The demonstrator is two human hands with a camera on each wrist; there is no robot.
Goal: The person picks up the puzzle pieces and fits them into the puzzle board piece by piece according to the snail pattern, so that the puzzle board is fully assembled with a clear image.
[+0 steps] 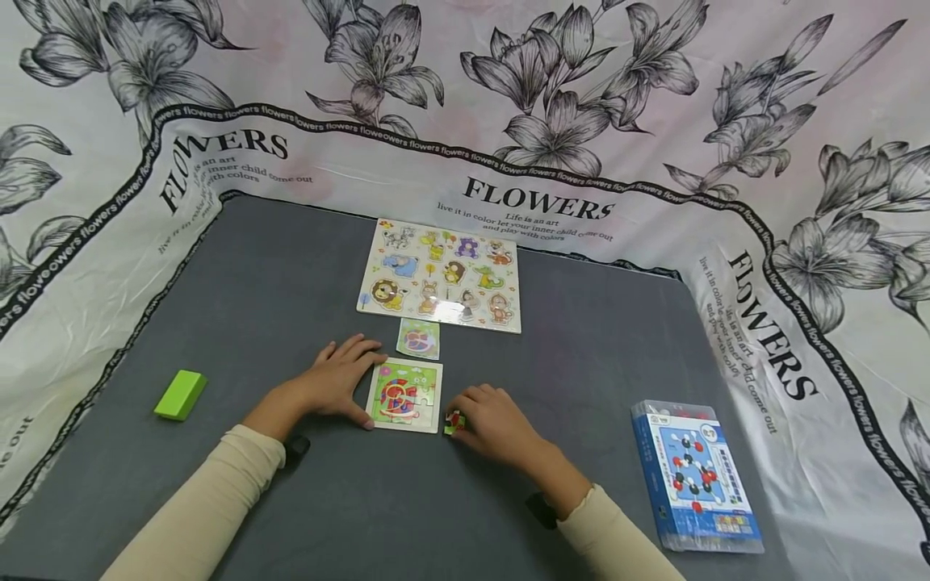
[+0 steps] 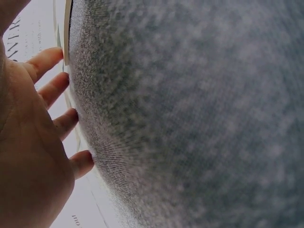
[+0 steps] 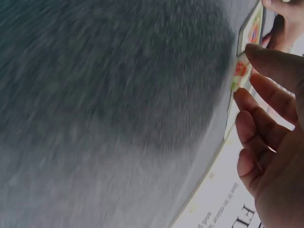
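Observation:
In the head view, a small square jigsaw puzzle [image 1: 404, 395] with a pale frame lies on the grey table, with a red round figure on green in it. My left hand [image 1: 336, 379] rests at its left side with fingers spread, thumb and a fingertip touching the frame. Just right of the frame, my right hand [image 1: 497, 424] pinches a green and red jigsaw piece [image 1: 454, 421]. The right wrist view shows that jigsaw piece [image 3: 241, 69] between thumb and fingers. Directly behind the puzzle lies a square picture card [image 1: 418, 339] with a similar figure.
A large animal puzzle board [image 1: 440, 276] lies behind the card. Far left is a bright green block [image 1: 180, 395]. On the right stands a blue-and-white box [image 1: 697, 478] showing molecule models. A flower-printed cloth [image 1: 538, 194] surrounds the grey surface.

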